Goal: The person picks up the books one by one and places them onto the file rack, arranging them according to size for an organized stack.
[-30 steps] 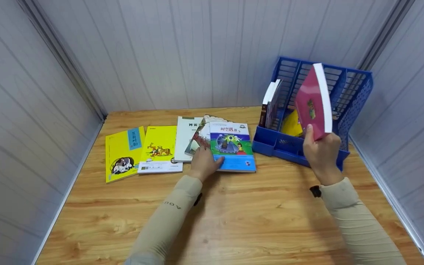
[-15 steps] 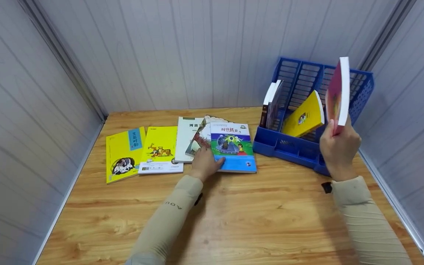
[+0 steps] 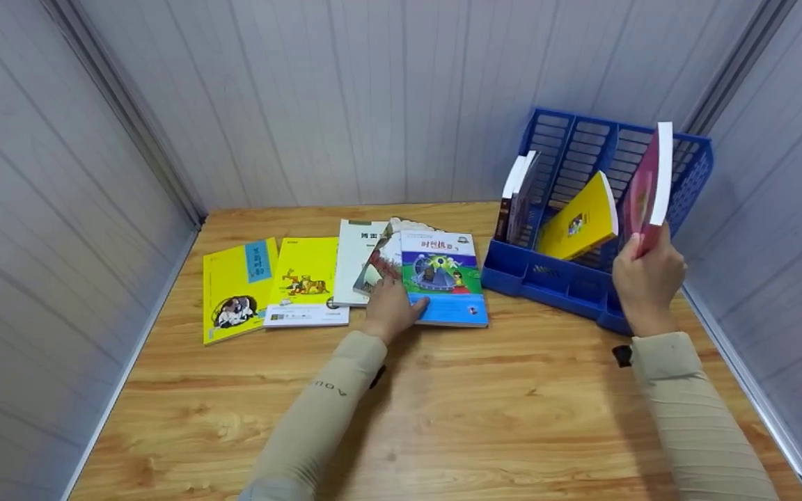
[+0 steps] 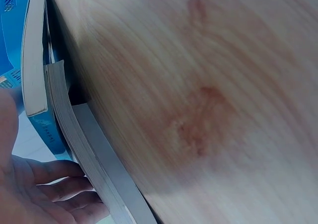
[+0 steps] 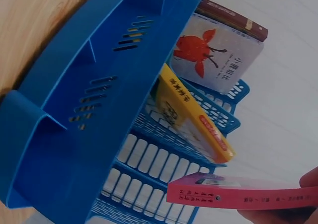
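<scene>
My right hand (image 3: 649,285) grips a pink-red book (image 3: 662,177) by its lower part, holding it upright at the right side of the blue file rack (image 3: 547,282). The right wrist view shows the book's pink spine (image 5: 238,196) just outside the rack's right-hand slots. My left hand (image 3: 390,306) rests on the books on the table, its thumb on the blue-and-green book (image 3: 443,278) and its fingers over a book with a dark reddish cover (image 3: 381,261). From the left wrist, its fingers (image 4: 59,177) lie against the stacked books' edges.
A yellow book (image 3: 578,219) leans right in the rack's middle; two upright books (image 3: 514,195) stand in its left slot. On the table lie a whitish book (image 3: 349,264) and two yellow books, one with tigers (image 3: 303,275) and one with a blue label (image 3: 234,278). Panel walls surround the table.
My right hand has moved right with the pink-red book, then lowered it slightly toward the rack's right side. The yellow book in the rack shows more fully. My left hand has stayed in place.
</scene>
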Demonstrator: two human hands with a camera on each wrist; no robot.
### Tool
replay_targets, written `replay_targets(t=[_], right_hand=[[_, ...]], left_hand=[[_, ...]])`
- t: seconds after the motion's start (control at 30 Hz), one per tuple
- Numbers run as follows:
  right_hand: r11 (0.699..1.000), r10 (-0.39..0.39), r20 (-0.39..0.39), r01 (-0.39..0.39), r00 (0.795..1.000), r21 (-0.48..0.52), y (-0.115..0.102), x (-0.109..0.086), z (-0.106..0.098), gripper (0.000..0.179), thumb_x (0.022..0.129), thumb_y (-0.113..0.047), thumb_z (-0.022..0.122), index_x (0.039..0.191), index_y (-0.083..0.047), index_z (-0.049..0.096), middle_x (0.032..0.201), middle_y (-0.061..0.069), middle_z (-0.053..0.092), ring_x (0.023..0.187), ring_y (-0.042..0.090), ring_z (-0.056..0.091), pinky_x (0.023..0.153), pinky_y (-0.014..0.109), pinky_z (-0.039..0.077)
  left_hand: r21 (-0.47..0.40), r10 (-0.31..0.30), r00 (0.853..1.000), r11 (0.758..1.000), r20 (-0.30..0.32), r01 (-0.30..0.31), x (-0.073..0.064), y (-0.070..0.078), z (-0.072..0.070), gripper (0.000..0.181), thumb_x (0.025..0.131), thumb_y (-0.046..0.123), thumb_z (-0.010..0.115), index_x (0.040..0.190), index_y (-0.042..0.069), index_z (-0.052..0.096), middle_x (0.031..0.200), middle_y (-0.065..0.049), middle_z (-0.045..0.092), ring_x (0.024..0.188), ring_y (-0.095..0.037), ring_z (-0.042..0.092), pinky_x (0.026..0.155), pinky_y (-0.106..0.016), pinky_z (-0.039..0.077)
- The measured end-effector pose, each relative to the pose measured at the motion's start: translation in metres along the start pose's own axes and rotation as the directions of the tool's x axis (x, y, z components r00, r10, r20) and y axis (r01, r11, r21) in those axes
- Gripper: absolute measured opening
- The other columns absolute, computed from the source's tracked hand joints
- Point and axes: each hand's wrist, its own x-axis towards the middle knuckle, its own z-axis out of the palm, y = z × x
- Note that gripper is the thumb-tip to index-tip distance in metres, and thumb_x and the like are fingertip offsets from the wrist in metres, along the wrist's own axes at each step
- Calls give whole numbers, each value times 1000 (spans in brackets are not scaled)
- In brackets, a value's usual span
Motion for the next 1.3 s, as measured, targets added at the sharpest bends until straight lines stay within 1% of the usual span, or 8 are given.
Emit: replay_targets(t=[0.1,0.2,0.33,0.43,0.73,0.93,1.13,1.3], right_hand=[[1000,20,9,-20,1000,6,5,0,6,38,109,-12,59,141,8,61,129,33,73,111,54,75,95,63,62],[1000,13,0,-13,1000,18,9,0,13,33,108,-10,61,134,10,64,117,33,76,96,52,75,82,46,62],[999,-28,-17,29,999,31,12,1,22,25,105,-8,62,117,14,67,95,35,73,74,47,62,63,25,33],[998,-34,-20,36,999,57,12,2,28,23,104,-6,63,112,15,67,92,36,73,70,45,60,61,19,26],[991,43,17,-45,999,124,10,8,45,31,101,-8,62,122,13,70,103,35,77,89,53,74,67,21,38],[988,65,55,-72,996,137,12,12,60,31,102,-10,59,120,14,68,99,35,76,81,47,72,63,9,35],[987,77,97,-89,992,132,10,20,74,31,103,-12,59,118,13,67,101,34,76,81,43,69,63,16,38],[987,78,117,-94,990,131,9,32,87,32,102,-13,59,121,12,66,107,37,75,95,53,73,79,49,55]], left_hand=[[13,-4,1000,1000,12,4,-5,5,-6,90,100,59,71,150,-13,52,144,-26,61,134,-39,59,120,-53,48],[12,-22,999,1000,43,21,-14,13,-19,91,102,57,70,155,-13,46,148,-26,59,140,-38,56,125,-52,44],[47,-38,998,998,58,35,-16,16,-21,92,103,60,66,157,-11,44,149,-24,59,140,-35,56,125,-47,44],[58,-37,998,998,56,34,-16,16,-22,91,103,60,66,156,-11,46,148,-24,59,140,-35,57,124,-47,45],[74,4,1000,997,-1,-4,-17,16,-20,88,101,57,71,149,-15,53,140,-26,62,131,-39,62,115,-56,51],[62,-11,999,998,47,8,-17,17,-21,92,102,60,68,154,-13,48,146,-26,59,133,-37,60,119,-51,49],[84,-41,996,996,82,34,-19,18,-24,92,103,63,65,156,-11,47,149,-25,57,134,-35,59,121,-48,49],[123,-5,997,992,77,-5,-17,17,-24,86,104,62,63,148,-12,57,146,-25,61,132,-36,60,120,-48,48]])
